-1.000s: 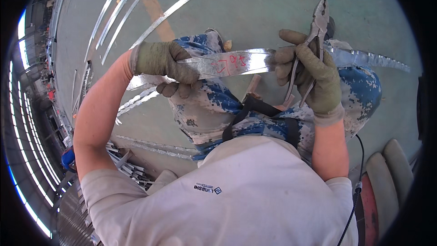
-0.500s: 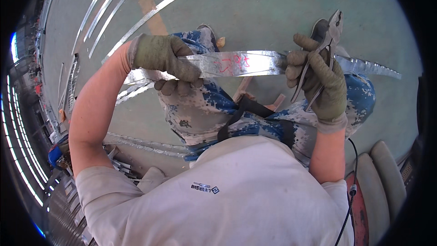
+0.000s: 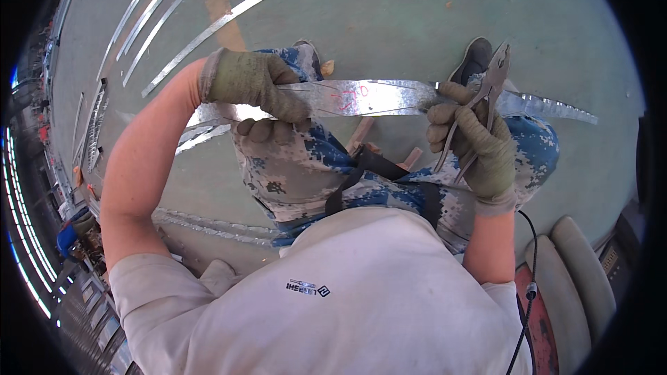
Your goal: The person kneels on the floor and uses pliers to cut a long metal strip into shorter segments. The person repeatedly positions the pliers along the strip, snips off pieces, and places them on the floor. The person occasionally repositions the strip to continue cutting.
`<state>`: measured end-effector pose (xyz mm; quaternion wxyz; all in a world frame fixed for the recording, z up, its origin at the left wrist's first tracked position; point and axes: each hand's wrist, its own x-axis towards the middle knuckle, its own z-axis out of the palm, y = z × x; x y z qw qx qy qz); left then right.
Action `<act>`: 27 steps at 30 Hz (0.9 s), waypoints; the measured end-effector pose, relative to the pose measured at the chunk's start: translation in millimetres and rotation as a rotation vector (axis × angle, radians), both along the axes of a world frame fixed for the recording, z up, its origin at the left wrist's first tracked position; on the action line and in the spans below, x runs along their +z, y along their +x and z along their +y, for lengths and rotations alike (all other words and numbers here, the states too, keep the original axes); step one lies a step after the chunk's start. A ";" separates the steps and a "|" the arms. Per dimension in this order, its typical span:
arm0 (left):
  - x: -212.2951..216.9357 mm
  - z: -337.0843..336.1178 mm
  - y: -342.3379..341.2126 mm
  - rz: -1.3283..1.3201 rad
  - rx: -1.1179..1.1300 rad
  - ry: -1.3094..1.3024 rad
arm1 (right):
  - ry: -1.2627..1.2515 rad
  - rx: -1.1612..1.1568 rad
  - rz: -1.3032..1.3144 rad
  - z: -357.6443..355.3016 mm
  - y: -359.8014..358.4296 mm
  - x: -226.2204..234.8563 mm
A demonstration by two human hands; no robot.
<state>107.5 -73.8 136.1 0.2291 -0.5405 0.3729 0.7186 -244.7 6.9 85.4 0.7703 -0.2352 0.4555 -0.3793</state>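
A long shiny sheet-metal strip (image 3: 375, 99) with red handwritten marks runs across in front of me, above my knees. My left hand (image 3: 253, 90), in a green work glove, is closed around its left part, thumb on top and fingers beneath. Also gloved, my right hand (image 3: 479, 142) pinches the strip's right part with thumb and fingers. That same hand carries a pair of pliers (image 3: 495, 78), jaws pointing up and away and handles running down between the fingers. The strip's right end (image 3: 556, 107) has a notched edge and reaches past the right hand.
Several long metal strips (image 3: 253, 3) lie on the green floor at the far left. Perforated metal lengths (image 3: 215, 226) lie left of my body. A wooden piece (image 3: 361, 132) shows between my legs. A black cable (image 3: 531, 292) and grey padded pieces (image 3: 583, 264) are at lower right.
Both hands keep their grip on the strip. The right hand with the pliers sits slightly lower and further left. The whole view has shifted a little.
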 end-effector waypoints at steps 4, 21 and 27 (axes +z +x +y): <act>-1.5 2.6 1.3 0.041 -0.023 -0.047 | 0.038 0.017 0.007 11.2 -0.3 0.9; -0.8 7.7 2.2 -0.049 -0.136 -0.236 | -0.031 0.161 0.189 30.8 5.3 16.7; -8.5 8.3 5.7 0.009 -0.216 -0.344 | -0.035 0.162 0.226 29.7 8.7 18.9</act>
